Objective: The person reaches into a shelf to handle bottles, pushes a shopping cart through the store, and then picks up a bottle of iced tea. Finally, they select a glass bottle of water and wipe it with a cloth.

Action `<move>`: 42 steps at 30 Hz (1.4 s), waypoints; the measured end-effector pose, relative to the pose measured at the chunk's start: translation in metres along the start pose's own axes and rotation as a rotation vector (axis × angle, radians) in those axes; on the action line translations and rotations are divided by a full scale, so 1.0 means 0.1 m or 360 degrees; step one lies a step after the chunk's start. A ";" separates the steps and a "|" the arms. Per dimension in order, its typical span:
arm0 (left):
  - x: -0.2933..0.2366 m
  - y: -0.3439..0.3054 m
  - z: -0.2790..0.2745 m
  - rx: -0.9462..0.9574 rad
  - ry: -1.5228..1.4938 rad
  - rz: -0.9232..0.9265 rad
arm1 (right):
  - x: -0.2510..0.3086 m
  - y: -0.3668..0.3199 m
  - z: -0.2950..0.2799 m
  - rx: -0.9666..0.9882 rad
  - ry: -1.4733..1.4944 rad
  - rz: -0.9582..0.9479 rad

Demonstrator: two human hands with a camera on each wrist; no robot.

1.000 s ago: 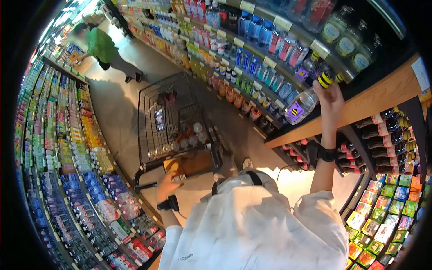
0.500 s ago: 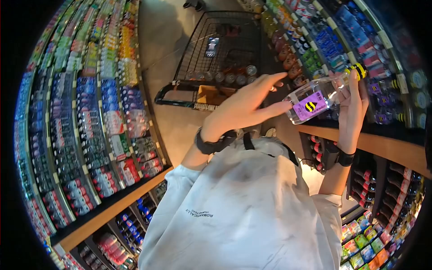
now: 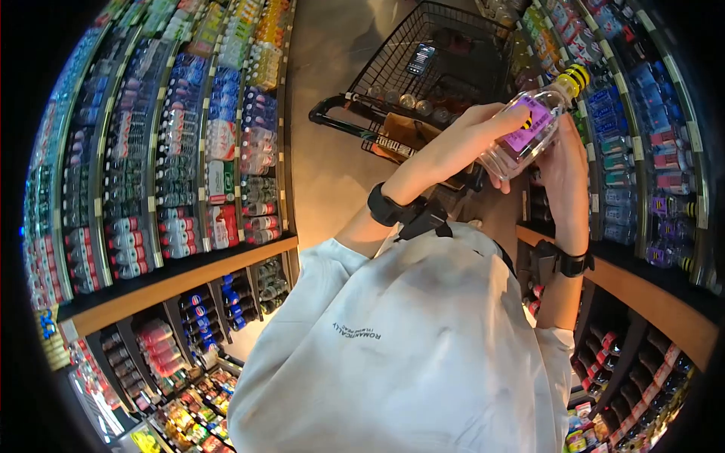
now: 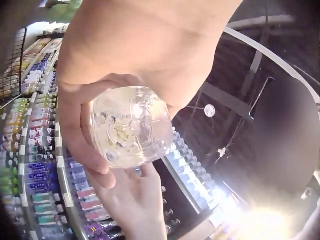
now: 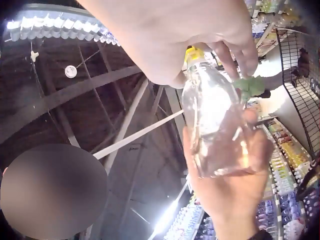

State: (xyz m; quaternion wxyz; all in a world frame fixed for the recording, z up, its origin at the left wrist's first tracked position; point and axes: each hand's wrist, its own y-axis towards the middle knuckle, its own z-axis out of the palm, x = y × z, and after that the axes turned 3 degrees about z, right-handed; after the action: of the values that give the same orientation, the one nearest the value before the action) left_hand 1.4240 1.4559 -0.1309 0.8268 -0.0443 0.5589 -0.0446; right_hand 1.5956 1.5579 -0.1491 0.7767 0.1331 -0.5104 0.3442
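A clear drink bottle (image 3: 545,127) with a purple label and a yellow-and-black striped cap is held up tilted in front of the chest. My left hand (image 3: 483,128) grips its lower body, thumb across the label; the left wrist view shows the fingers curled round the bottle's base (image 4: 131,127). Close under the neck, my right hand (image 3: 565,158) holds the bottle from the far side. Seen from the right wrist, thumb and fingers of the right hand (image 5: 195,30) straddle the neck below the yellow cap (image 5: 194,53), while the left hand (image 5: 230,195) cups the lower half.
A black wire shopping cart (image 3: 385,75) stands ahead, with a phone (image 3: 421,59), several bottles and a cardboard box inside. Drink shelves line both sides; a wooden ledge (image 3: 649,302) runs along the right one and another ledge (image 3: 189,283) along the left.
The right hand has brought the bottle from the right-hand shelf to in front of the chest. The left hand has left the cart's side and taken hold of the bottle's body. The view has turned.
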 end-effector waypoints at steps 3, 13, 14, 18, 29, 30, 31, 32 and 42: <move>-0.01 0.03 -0.04 0.0041 0.0161 -0.0020 | -0.11 0.13 -0.04 -0.0022 -0.0010 0.0056; 0.15 0.03 -0.04 -0.0061 0.0410 -0.0157 | -0.12 0.10 0.03 -0.0235 -0.0377 -0.0099; 0.20 0.03 -0.02 -0.0054 0.0396 -0.0087 | -0.10 0.07 0.10 -0.0289 -0.0536 -0.0238; 0.13 0.05 0.03 0.0078 0.0613 0.0209 | -0.12 0.00 0.18 -0.0310 -0.0555 -0.0550; 0.07 0.06 0.02 0.0161 0.0619 0.0310 | 0.03 -0.13 0.20 -0.0294 -0.0779 -0.0694; 0.06 0.05 0.02 0.0180 0.0627 0.0275 | 0.03 -0.14 0.20 -0.0300 -0.0792 -0.0696; 0.06 0.05 0.02 0.0178 0.0642 0.0302 | 0.02 -0.13 0.18 -0.0268 -0.0812 -0.0721; 0.06 0.05 0.03 0.0175 0.0657 0.0329 | 0.02 -0.13 0.16 -0.0236 -0.0831 -0.0746; -0.02 -0.05 0.02 0.0250 0.0050 0.0097 | 0.08 -0.18 0.20 0.0292 -0.0412 -0.0537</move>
State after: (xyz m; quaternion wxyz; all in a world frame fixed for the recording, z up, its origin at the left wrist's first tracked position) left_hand 1.4255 1.4511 -0.1279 0.8198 0.0383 0.5678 -0.0637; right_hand 1.5958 1.5368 -0.1302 0.7360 0.3295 -0.5429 0.2346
